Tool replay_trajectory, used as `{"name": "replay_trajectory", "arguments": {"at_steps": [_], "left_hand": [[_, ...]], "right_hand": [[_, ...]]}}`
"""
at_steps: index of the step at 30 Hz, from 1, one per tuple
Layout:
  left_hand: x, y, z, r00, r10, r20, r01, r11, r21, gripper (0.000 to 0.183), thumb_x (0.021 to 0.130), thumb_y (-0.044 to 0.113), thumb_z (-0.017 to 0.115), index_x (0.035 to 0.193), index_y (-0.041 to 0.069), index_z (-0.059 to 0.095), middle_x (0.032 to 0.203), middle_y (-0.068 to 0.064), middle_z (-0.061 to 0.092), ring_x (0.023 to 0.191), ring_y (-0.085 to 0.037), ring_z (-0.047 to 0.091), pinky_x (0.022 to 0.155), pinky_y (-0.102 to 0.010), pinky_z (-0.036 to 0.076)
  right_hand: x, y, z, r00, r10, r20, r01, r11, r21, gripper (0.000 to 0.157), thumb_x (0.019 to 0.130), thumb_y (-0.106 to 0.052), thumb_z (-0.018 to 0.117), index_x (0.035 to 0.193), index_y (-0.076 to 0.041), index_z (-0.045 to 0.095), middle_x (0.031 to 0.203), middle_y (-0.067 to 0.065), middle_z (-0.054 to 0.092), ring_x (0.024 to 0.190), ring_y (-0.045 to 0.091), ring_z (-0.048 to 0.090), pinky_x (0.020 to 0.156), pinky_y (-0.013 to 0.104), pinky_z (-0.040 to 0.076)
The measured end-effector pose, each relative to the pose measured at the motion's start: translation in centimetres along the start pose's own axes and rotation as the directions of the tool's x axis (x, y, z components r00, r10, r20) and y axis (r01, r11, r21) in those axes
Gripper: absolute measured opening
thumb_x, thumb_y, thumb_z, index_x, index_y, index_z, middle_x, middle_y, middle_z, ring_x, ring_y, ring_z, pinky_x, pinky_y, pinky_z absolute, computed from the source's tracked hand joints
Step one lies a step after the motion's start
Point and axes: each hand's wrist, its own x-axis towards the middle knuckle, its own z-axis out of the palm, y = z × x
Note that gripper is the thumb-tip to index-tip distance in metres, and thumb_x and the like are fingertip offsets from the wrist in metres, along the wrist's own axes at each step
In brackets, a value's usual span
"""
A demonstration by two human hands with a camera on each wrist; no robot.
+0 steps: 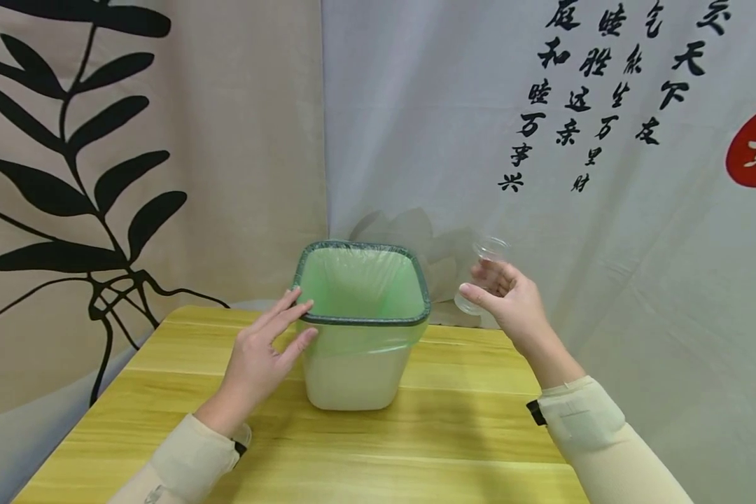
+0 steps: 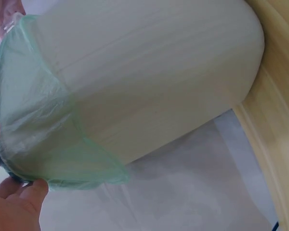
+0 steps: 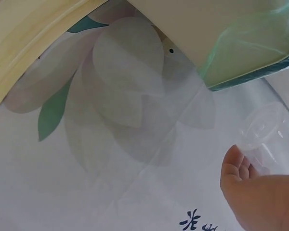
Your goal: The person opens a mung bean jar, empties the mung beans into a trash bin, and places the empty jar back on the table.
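Note:
A pale waste bin (image 1: pixel 355 378) stands on the wooden table, lined with a green plastic bag (image 1: pixel 353 336) folded over its rim. My left hand (image 1: pixel 261 357) touches the bin's left rim with nearly straight fingers; its thumb lies against the bag outside. In the left wrist view the fingertips (image 2: pixel 34 193) meet the bag's edge. My right hand (image 1: pixel 516 304) holds a clear plastic cup (image 1: pixel 491 248) in the air, right of the bin and apart from it. The cup (image 3: pixel 274 137) looks see-through and tilted in the right wrist view.
The yellow wooden table (image 1: pixel 327 455) ends just behind the bin. A cloth backdrop (image 1: pixel 403 140) hangs behind it, with dark printed leaves on the left and black characters on the right.

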Motion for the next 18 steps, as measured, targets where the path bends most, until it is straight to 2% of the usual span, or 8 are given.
{"name": "replay_trajectory", "arguments": {"at_steps": [2,3,4,6,7,9,13,18], "left_hand": [[-0.1,0.1,-0.1,1.000,-0.004,0.007,0.004,1.000,0.001,0.060,0.088,0.010,0.088,0.144,0.010,0.068,0.156,-0.020,0.059,0.135,-0.044,0.064,0.060,-0.024,0.062],[-0.1,0.1,-0.1,1.000,-0.011,0.013,0.011,1.000,0.003,0.063,0.088,0.011,0.088,0.147,0.010,0.065,0.157,-0.020,0.058,0.135,-0.045,0.064,0.063,-0.026,0.064],[-0.1,0.2,-0.1,1.000,-0.022,0.019,0.021,1.000,0.010,0.066,0.088,0.012,0.088,0.149,0.009,0.063,0.158,-0.019,0.057,0.135,-0.044,0.064,0.073,-0.032,0.067],[-0.1,0.4,-0.3,0.998,-0.058,0.039,0.058,0.998,0.014,0.071,0.090,0.014,0.087,0.154,0.006,0.057,0.161,-0.018,0.054,0.136,-0.043,0.064,0.090,-0.043,0.066],[-0.1,0.4,-0.4,0.995,-0.085,0.051,0.084,0.996,0.016,0.073,0.091,0.016,0.086,0.156,0.005,0.054,0.162,-0.017,0.053,0.137,-0.042,0.063,0.099,-0.050,0.062],[-0.2,0.6,-0.7,0.986,-0.151,0.077,0.151,0.989,0.006,0.075,0.094,0.020,0.084,0.159,0.005,0.048,0.164,-0.016,0.051,0.139,-0.041,0.062,0.110,-0.055,0.054],[-0.6,0.6,-1.3,0.958,-0.265,0.107,0.270,0.963,-0.027,0.072,0.099,0.027,0.080,0.160,0.008,0.045,0.159,-0.019,0.055,0.136,-0.044,0.062,0.111,-0.059,0.054],[-1.2,0.1,-1.9,0.940,-0.323,0.108,0.329,0.943,-0.047,0.063,0.102,0.030,0.076,0.155,0.009,0.050,0.146,-0.019,0.062,0.126,-0.041,0.067,0.103,-0.059,0.058]], "right_hand": [[-0.3,0.3,-0.3,1.000,0.008,-0.003,-0.008,1.000,-0.003,0.070,0.097,-0.037,0.081,0.156,-0.014,0.051,0.142,0.001,0.065,0.122,0.005,0.062,0.098,0.011,0.052],[-0.4,0.5,-0.4,1.000,0.013,-0.004,-0.013,1.000,-0.003,0.071,0.097,-0.038,0.081,0.157,-0.015,0.050,0.144,0.003,0.064,0.123,0.005,0.061,0.098,0.011,0.052],[-0.6,0.8,-0.5,1.000,0.018,-0.005,-0.018,1.000,-0.001,0.072,0.098,-0.038,0.081,0.158,-0.015,0.049,0.145,0.004,0.063,0.123,0.005,0.061,0.098,0.010,0.051],[-0.9,1.2,-0.8,1.000,0.027,-0.007,-0.027,1.000,0.001,0.074,0.098,-0.039,0.081,0.159,-0.015,0.048,0.147,0.004,0.063,0.123,0.005,0.061,0.098,0.010,0.051],[-1.0,1.5,-0.9,0.999,0.031,-0.008,-0.031,1.000,0.001,0.075,0.097,-0.039,0.081,0.160,-0.015,0.048,0.146,0.004,0.063,0.123,0.005,0.061,0.098,0.010,0.051],[-1.2,2.1,-1.0,0.999,0.037,-0.011,-0.037,0.999,-0.002,0.075,0.097,-0.040,0.081,0.160,-0.015,0.047,0.146,0.003,0.063,0.123,0.004,0.061,0.098,0.009,0.051],[-1.5,3.0,-1.3,0.999,0.042,-0.018,-0.042,0.999,0.000,0.076,0.097,-0.041,0.081,0.160,-0.014,0.047,0.147,0.005,0.063,0.122,0.003,0.061,0.097,0.009,0.052],[-1.9,3.8,-1.7,0.999,0.041,-0.020,-0.041,0.999,0.008,0.076,0.098,-0.041,0.080,0.161,-0.014,0.046,0.153,0.013,0.060,0.121,0.001,0.062,0.097,0.008,0.052]]}}
